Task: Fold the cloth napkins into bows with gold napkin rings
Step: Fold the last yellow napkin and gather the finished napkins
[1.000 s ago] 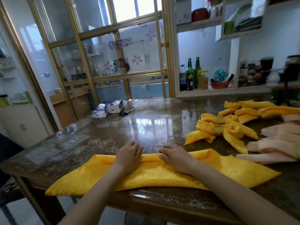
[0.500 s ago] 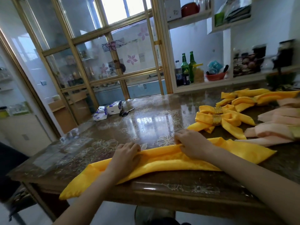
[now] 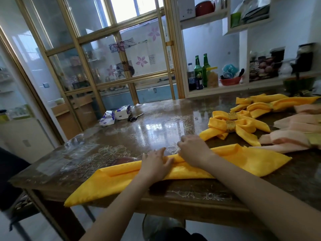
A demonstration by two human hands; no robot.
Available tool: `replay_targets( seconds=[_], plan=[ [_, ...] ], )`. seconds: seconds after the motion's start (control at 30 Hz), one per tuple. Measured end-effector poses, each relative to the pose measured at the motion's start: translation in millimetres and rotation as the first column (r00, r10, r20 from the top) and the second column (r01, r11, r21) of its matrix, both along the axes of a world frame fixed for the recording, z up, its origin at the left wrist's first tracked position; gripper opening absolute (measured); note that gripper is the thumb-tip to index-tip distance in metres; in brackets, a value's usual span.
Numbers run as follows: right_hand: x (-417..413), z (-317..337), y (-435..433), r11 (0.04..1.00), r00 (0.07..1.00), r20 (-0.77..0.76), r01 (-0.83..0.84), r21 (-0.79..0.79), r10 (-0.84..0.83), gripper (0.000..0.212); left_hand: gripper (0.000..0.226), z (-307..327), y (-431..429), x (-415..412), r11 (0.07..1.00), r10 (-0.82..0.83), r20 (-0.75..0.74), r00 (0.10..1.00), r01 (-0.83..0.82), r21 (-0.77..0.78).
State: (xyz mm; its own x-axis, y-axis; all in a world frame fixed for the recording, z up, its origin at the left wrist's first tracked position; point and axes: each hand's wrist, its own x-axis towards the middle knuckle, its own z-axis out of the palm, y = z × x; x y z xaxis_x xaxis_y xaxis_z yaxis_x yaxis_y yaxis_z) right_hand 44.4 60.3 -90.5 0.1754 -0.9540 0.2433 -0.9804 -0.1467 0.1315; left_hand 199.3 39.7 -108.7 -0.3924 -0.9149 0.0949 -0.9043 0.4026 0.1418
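Note:
A yellow napkin (image 3: 239,162) lies folded into a long band along the table's near edge, its left end (image 3: 78,197) hanging over the edge. My left hand (image 3: 156,162) presses flat on the band's middle with fingers spread. Right beside it, my right hand (image 3: 192,150) has its fingers curled over the band's far edge, holding the fold. Finished yellow bows (image 3: 220,126) with gold rings (image 3: 231,126) sit at the right. Further yellow bows (image 3: 271,105) lie behind them, and pink bows (image 3: 291,138) with a gold ring (image 3: 314,140) lie at the far right.
Two tissue packs (image 3: 115,115) and scissors (image 3: 135,117) lie at the far side of the glossy brown table (image 3: 156,122). Behind stand a gold-framed glass partition (image 3: 121,66) and shelves with green bottles (image 3: 201,72) and a red bowl (image 3: 229,81).
The napkin band has become narrower. My right hand went out to the right along the far edge, then came back beside my left hand at the middle.

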Motion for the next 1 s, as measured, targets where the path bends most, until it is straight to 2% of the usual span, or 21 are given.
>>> replay_targets(
  seconds=[0.07, 0.17, 0.33, 0.47, 0.53, 0.63, 0.7, 0.73, 0.8, 0.87, 1.0],
  plan=[
    [7.1, -12.8, -6.1, 0.992, 0.995, 0.095, -0.048, 0.113, 0.037, 0.039, 0.064, -8.9, 3.3, -3.3, 0.997, -0.036, 0.110, 0.993, 0.029, 0.069],
    [1.2, -25.9, -1.3, 0.957, 0.962, 0.271, -0.056, 0.284, -0.024, 0.056, 0.062, -12.9, 5.5, 1.3, 0.993, -0.062, 0.103, 0.993, 0.051, 0.110],
    [-38.4, -31.1, 18.7, 0.941, 0.955, 0.275, 0.016, 0.337, -0.115, 0.069, 0.071, -9.2, 7.3, 6.1, 0.989, -0.092, 0.121, 0.988, 0.077, 0.127],
    [-80.5, -29.4, 38.3, 0.930, 0.954, 0.187, 0.163, 0.330, -0.234, 0.069, 0.078, -12.3, 9.5, 6.9, 0.988, -0.104, 0.124, 0.987, 0.089, 0.124],
    [-78.6, -21.3, 44.7, 0.952, 0.960, 0.146, 0.200, 0.234, -0.237, 0.068, 0.083, -12.1, 9.5, 7.5, 0.988, -0.105, 0.116, 0.988, 0.090, 0.129],
    [-32.5, -10.4, 57.8, 0.999, 0.957, 0.287, 0.046, 0.020, -0.049, 0.059, 0.088, -13.1, 9.9, 6.9, 0.989, -0.090, 0.111, 0.990, 0.076, 0.126],
    [4.0, -11.4, 72.5, 0.997, 0.936, 0.349, -0.070, 0.039, 0.052, 0.060, 0.085, -12.8, 8.9, 8.6, 0.991, -0.084, 0.128, 0.988, 0.069, 0.116],
    [15.9, -15.8, 82.9, 0.989, 0.928, 0.369, -0.103, 0.110, 0.055, 0.065, 0.082, -13.1, 8.8, 8.0, 0.991, -0.086, 0.137, 0.987, 0.070, 0.118],
    [22.3, -28.2, 104.5, 0.959, 0.944, 0.328, -0.125, 0.255, 0.036, 0.081, 0.084, -12.8, 8.9, 8.6, 0.991, -0.089, 0.143, 0.986, 0.072, 0.116],
    [7.3, -37.4, 119.1, 0.951, 0.977, 0.207, -0.114, 0.286, 0.055, 0.094, 0.094, -12.5, 9.9, 7.4, 0.989, -0.092, 0.120, 0.989, 0.076, 0.130],
    [-36.3, -31.9, 139.3, 0.929, 0.991, 0.135, -0.050, 0.367, -0.001, 0.112, 0.107, -11.0, 10.5, 7.4, 0.985, -0.101, 0.117, 0.988, 0.083, 0.148]
  ],
)
